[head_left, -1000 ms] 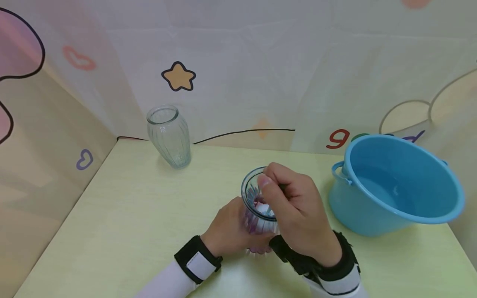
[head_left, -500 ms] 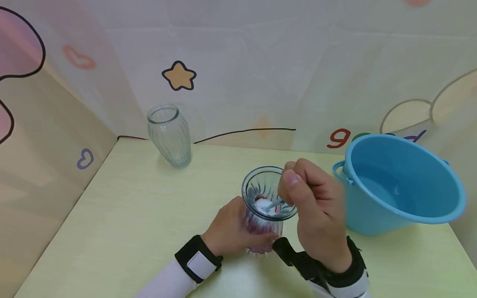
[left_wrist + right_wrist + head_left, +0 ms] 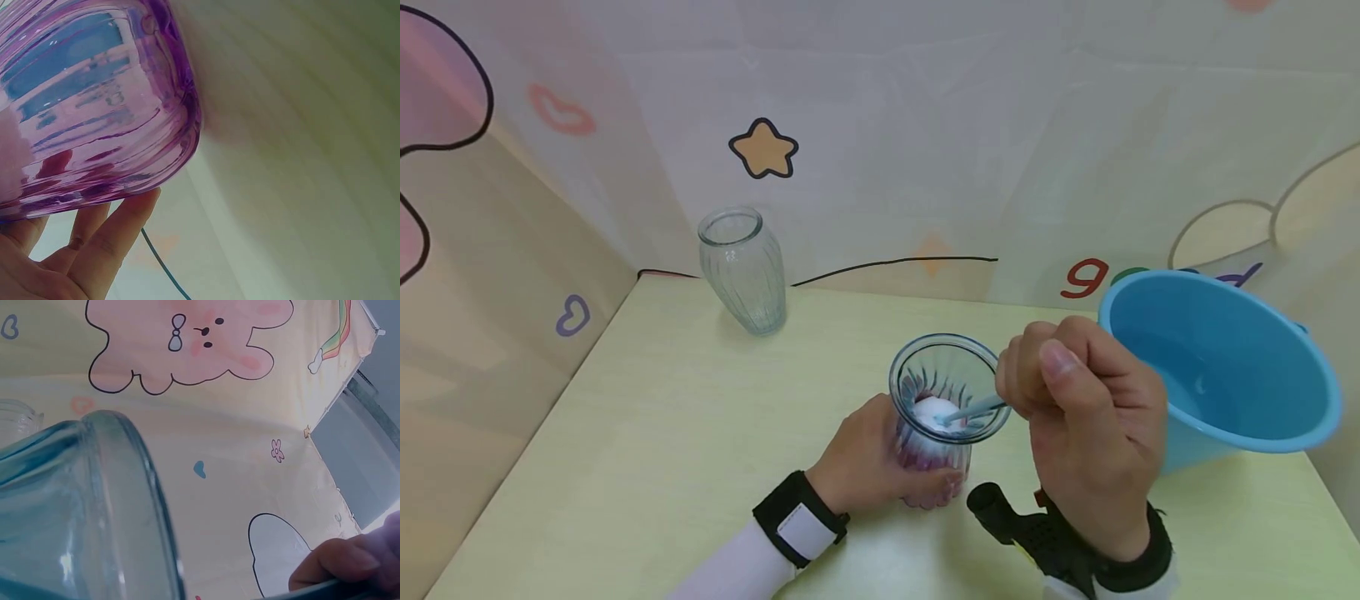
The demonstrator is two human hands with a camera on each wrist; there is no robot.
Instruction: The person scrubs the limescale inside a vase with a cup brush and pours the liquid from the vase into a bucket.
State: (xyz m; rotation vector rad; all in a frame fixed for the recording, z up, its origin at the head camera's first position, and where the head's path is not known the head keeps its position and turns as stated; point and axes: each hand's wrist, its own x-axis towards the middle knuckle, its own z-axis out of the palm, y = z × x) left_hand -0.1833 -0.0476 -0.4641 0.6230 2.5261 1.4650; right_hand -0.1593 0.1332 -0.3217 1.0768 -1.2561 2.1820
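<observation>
While seen from the head view, left hand (image 3: 868,462) wrapped around the lower body of the purple-tinted glass vase (image 3: 936,417), upright on the pale green table (image 3: 647,442); right hand (image 3: 1086,425) curled tight on a thin pale handle (image 3: 973,410), its white tip (image 3: 931,412) down inside the vase mouth, resting against the inner wall. Judged from this: scrubbing of the inside under way, not finished, tool not yet withdrawn. Well apart at the back left, a second, clear glass vase (image 3: 742,271), untouched. Just right of the working hand, a blue basin (image 3: 1225,375) holding water. From the left wrist view, purple ribbed glass (image 3: 94,106) close up, fingers (image 3: 106,244) cupped under and around its base, a firm hold. From the right wrist view, only the vase rim (image 3: 119,487) and one fingertip (image 3: 340,565) pressed on the handle's edge; tool head hidden here, grip otherwise unreadable in this view.
</observation>
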